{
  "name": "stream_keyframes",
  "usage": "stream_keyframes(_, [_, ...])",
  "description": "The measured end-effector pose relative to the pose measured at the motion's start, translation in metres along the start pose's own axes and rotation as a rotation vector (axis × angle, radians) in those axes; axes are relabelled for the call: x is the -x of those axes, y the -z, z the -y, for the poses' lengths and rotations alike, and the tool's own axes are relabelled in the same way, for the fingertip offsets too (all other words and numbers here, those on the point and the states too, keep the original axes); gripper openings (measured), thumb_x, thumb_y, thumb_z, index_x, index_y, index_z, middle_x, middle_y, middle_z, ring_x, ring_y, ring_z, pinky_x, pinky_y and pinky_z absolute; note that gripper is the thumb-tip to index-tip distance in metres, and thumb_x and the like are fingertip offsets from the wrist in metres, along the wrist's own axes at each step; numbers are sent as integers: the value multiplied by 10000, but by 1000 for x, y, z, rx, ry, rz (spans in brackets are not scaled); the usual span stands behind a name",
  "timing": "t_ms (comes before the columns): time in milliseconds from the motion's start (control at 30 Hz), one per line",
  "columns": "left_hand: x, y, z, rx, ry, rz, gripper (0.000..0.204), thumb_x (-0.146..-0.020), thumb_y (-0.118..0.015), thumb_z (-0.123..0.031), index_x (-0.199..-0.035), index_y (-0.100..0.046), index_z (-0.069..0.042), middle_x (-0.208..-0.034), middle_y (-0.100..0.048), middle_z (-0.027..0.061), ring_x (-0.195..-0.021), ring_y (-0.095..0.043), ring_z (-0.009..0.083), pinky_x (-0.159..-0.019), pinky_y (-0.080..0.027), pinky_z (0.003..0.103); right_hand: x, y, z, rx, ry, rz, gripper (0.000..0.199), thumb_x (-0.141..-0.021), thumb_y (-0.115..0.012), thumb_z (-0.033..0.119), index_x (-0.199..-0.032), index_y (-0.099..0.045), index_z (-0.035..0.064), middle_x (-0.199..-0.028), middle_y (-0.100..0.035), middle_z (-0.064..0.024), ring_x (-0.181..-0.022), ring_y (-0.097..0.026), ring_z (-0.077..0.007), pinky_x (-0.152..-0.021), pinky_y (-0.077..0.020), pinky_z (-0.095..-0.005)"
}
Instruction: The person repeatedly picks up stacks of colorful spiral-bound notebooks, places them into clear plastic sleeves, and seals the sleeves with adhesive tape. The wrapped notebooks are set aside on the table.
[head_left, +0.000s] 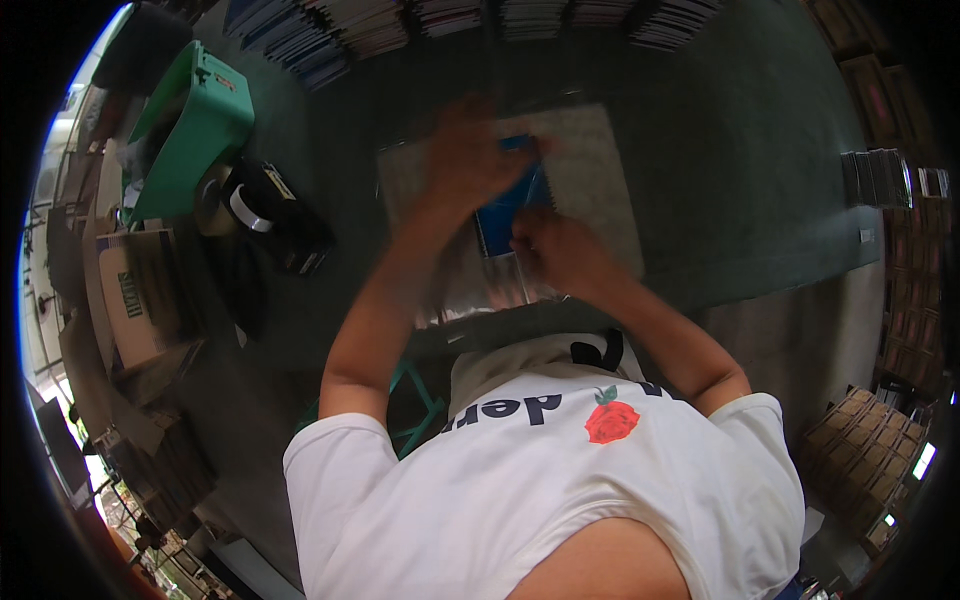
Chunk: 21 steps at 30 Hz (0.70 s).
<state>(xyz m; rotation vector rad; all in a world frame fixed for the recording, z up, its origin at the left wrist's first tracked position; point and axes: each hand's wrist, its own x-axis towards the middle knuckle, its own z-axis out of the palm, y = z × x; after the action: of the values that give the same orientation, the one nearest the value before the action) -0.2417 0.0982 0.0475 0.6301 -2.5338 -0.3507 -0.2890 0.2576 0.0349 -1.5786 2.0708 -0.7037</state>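
A blue spiral-bound notebook (pixel 508 232) lies at a slant on a pale sheet or pad (pixel 590 150) on the dark green table. Clear, shiny plastic film (pixel 490 290) stretches over the near part of the pad. My left hand (pixel 462 160) is over the upper left of the notebook, smeared by motion, so its fingers cannot be read. Curled at the notebook's lower right edge, by the spiral, is my right hand (pixel 550 243). Its fingers are closed, and what they pinch, if anything, is hidden.
Several stacks of notebooks (pixel 450 18) line the table's far edge. To the left are a green bin (pixel 205 130), a black device with a white roll (pixel 265 215) and a cardboard box (pixel 140 295). A small stack (pixel 873 178) sits at the right edge.
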Motion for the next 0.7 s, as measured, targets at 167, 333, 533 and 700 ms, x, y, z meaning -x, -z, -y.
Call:
stream_keyframes(167, [-50, -26, 2, 153, 49, 404, 363, -804, -587, -209, -1127, -565, -44, -1118, -579, 167, -1024, -559, 322, -899, -444, 407, 8, -13, -2, -36, 36, -142, 131, -816, -539, 138, -873, -557, 22, -846, -583, -171, -766, -592, -355, -687, -484, -442])
stream_keyframes(333, [-80, -63, 75, 218, -378, 487, 309, -784, -606, -153, -1084, -598, -80, -1106, -591, 133, -1004, -577, 284, -860, -470, 384, 1, 4, 2, -110, -95, 121, 135, -790, -552, 104, -900, -585, 34, -977, -566, -162, -868, -578, -325, -697, -491, -426])
stream_keyframes(533, [-67, -96, 83, 659, -255, 785, 223, -802, -601, -113, -1021, -621, -71, -982, -619, 116, -904, -608, 250, -801, -489, 361, -8, 6, -4, 158, 183, -33, 315, -710, -647, 105, -1013, -588, 42, -1226, -479, -126, -1135, -468, -266, -908, -391, -449])
stream_keyframes(700, [-40, -32, 121, 286, -196, 960, 222, -777, -617, -57, -999, -623, -56, -936, -644, 102, -881, -620, 211, -800, -493, 341, -11, 10, -10, 71, 145, -43, 542, -664, -705, 126, -1164, -510, 55, -1248, -468, -106, -1148, -456, -261, -946, -338, -466])
